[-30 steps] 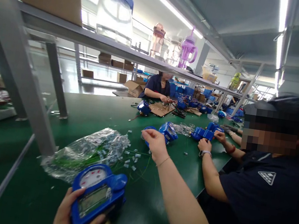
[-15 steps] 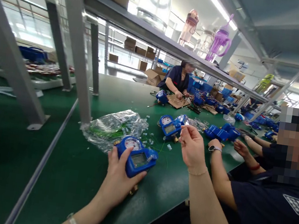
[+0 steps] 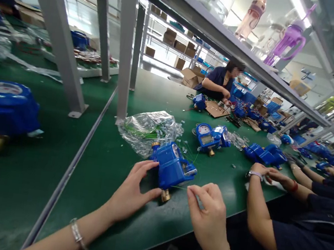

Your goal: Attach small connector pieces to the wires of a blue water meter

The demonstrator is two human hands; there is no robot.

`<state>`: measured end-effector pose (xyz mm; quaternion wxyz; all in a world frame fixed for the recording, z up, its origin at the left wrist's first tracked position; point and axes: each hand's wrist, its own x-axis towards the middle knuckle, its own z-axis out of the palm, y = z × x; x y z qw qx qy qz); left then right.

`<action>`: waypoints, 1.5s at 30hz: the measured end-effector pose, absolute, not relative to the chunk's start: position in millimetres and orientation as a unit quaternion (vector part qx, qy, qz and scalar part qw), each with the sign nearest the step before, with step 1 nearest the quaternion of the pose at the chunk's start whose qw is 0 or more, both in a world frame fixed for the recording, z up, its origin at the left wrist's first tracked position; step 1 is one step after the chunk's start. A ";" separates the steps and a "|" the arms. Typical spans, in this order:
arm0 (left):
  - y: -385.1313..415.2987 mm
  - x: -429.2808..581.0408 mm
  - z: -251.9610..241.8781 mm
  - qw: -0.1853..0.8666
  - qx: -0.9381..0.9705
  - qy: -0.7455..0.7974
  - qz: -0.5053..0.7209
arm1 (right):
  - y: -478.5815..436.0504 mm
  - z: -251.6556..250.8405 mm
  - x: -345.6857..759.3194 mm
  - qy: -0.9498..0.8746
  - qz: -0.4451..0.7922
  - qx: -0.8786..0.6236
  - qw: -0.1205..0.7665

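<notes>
A blue water meter (image 3: 171, 167) with a round dial, a small display and brass fittings rests turned on the green bench. My left hand (image 3: 128, 192) lies at its left side, fingers spread; the fingertips touch the housing and the thumb is by the lower brass fitting. My right hand (image 3: 209, 209) is closed in a pinch on a thin green wire (image 3: 179, 187) that runs to the meter's underside. Behind the meter is a clear plastic bag (image 3: 150, 129) of green wires, with small clear pieces scattered beside it. A second blue meter (image 3: 207, 139) stands farther back.
Another blue meter (image 3: 4, 108) sits at the left. A metal strip (image 3: 70, 169) crosses the bench, and shelf posts (image 3: 125, 44) rise from it. Co-workers' arms (image 3: 263, 200) are close on my right, beside more blue meters (image 3: 265, 154). Bottles (image 3: 289, 40) stand on the overhead shelf.
The meter has been turned so its side faces me. My left hand has loosened from around it. My right hand has come down beside it with the green wire. The view has shifted left.
</notes>
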<state>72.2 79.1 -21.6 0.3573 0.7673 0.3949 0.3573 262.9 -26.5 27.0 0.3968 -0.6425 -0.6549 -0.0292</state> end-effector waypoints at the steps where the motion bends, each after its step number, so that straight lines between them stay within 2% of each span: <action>1: 78.8 67.7 -24.5 0.394 0.749 0.392 0.360 | -24.6 26.3 258.7 -0.661 -0.037 -0.642 0.386; 4: 79.1 64.1 -30.6 0.458 0.730 0.384 0.332 | -17.0 24.8 248.2 -0.674 -0.049 -0.647 0.352; 17: 74.2 67.8 -32.2 0.447 0.757 0.354 0.318 | -1.3 24.5 233.9 -0.702 -0.079 -0.668 0.234; 45: 75.2 70.9 -38.5 0.442 0.757 0.358 0.323 | -0.9 36.9 236.8 -0.714 -0.056 -0.676 0.174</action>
